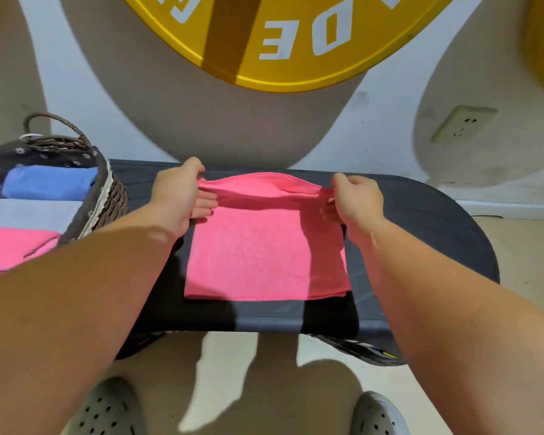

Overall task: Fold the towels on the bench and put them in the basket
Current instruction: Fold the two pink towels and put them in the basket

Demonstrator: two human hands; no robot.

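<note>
The left hand (178, 196) pinches the far left corner of the pink towel (264, 246), thumb on top and fingers curled beneath the lifted edge. The right hand (355, 199) grips the far right corner the same way, so the far edge hangs raised between the two hands while the near part lies flat below them. The towel seems already doubled (layered edges show at its near right corner), though the number of layers is hard to tell.

Under both hands runs the dark bench (421, 230), with the towel in the middle of it. Just beyond the left forearm, at the bench's left end, stands the wicker basket (113, 199); it holds a blue towel (47, 182), a grey towel (29, 215) and a second pink towel (10, 249). Past the hands, on the wall, hangs a yellow disc (280, 42), and beyond the right hand is a wall socket (462, 124). Below the forearms are grey shoes (107, 409) on the floor.
</note>
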